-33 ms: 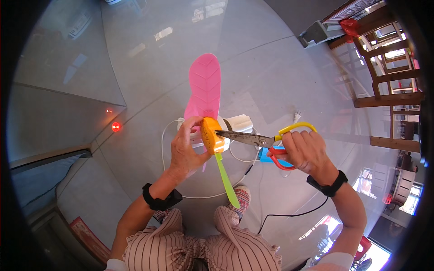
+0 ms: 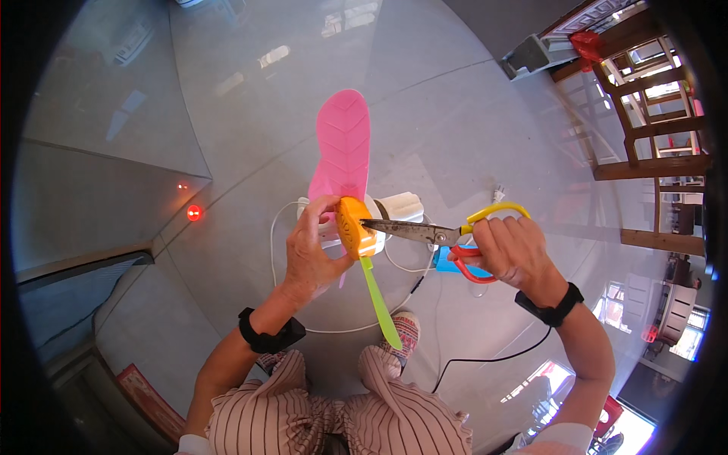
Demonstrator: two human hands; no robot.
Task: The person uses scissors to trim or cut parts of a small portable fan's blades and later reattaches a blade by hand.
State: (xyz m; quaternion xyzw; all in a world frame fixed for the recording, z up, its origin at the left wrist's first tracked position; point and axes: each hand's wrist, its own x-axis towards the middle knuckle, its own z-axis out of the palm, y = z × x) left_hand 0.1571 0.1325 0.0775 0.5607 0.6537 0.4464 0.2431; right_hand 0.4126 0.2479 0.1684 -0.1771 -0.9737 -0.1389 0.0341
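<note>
My left hand (image 2: 309, 254) is closed round an orange-and-white plastic piece (image 2: 353, 227). A long pink leaf-patterned blade (image 2: 343, 140) rises behind it, and a slim green strip (image 2: 381, 305) slants down below it. In my right hand (image 2: 514, 254) is a pair of scissors (image 2: 413, 230) with one yellow and one red handle loop. The scissor blades look closed together, and their tip touches the orange face of the piece. Partly hidden behind the piece is a white device (image 2: 400, 206); I cannot tell whether the pink blade is joined to it.
A white cord (image 2: 334, 331) curves over the grey floor, ending near a plug (image 2: 498, 196). Beside my right hand lies a bright blue object (image 2: 446, 262). A black cable (image 2: 485, 361) runs from my right wrist. Wooden furniture (image 2: 652, 168) stands to the right; a red light (image 2: 195, 213) glows at left.
</note>
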